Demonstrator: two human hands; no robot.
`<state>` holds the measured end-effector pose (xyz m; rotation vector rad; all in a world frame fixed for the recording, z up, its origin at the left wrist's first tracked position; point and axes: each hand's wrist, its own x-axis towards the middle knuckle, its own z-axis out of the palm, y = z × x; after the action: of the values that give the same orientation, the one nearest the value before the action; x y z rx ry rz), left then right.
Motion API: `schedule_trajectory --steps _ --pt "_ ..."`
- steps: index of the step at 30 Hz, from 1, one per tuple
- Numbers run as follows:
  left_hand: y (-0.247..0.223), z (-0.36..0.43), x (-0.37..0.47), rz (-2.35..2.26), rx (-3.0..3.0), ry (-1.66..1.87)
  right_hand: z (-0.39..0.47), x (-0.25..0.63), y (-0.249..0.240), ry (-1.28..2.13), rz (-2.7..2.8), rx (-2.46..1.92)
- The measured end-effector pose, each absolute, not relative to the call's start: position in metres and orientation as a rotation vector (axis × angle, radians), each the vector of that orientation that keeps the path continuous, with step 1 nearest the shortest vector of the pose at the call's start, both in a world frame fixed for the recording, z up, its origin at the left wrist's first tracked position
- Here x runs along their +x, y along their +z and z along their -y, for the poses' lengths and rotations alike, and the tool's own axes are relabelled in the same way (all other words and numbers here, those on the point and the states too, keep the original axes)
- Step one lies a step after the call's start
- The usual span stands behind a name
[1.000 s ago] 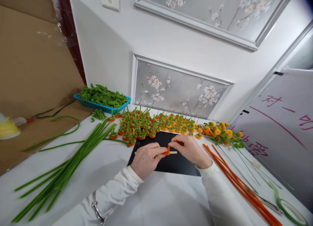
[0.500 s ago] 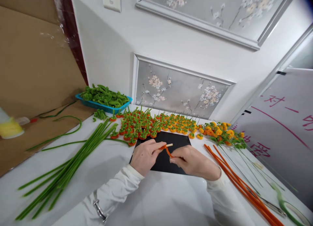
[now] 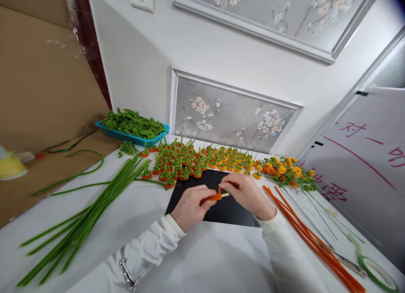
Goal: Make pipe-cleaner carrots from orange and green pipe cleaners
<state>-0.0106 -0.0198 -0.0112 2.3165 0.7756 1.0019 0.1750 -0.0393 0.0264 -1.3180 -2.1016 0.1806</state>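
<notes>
My left hand (image 3: 193, 206) is closed around a thin pale stick (image 3: 225, 194), whose tip sticks out to the right. An orange pipe cleaner (image 3: 217, 196) is coiled around the stick beside my left fingertips. My right hand (image 3: 248, 195) pinches the free end of this pipe cleaner, pulled upward from the stick. Both hands are above a black mat (image 3: 218, 215) on the white table. Just behind them stand rows of small orange pipe-cleaner pieces with green tops (image 3: 183, 162) and yellow ones (image 3: 232, 158).
On the left lies a bundle of green pipe cleaners (image 3: 85, 219); behind it is a blue tray (image 3: 126, 137) of green leaf shapes. Loose orange pipe cleaners (image 3: 311, 236), tweezers (image 3: 348, 262), green tape (image 3: 378, 274) and orange-yellow flowers (image 3: 284, 170) lie on the right.
My right hand has risen from below the stick to above it, carrying the pipe cleaner's end around. The left hand has shifted slightly right and down, still holding the stick.
</notes>
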Motion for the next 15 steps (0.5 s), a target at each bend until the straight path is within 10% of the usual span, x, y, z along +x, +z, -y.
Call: schedule_trajectory --steps 15 --pt "-0.009 0.009 -0.01 -0.789 1.787 0.876 0.046 0.181 0.026 0.184 2.267 -1.435"
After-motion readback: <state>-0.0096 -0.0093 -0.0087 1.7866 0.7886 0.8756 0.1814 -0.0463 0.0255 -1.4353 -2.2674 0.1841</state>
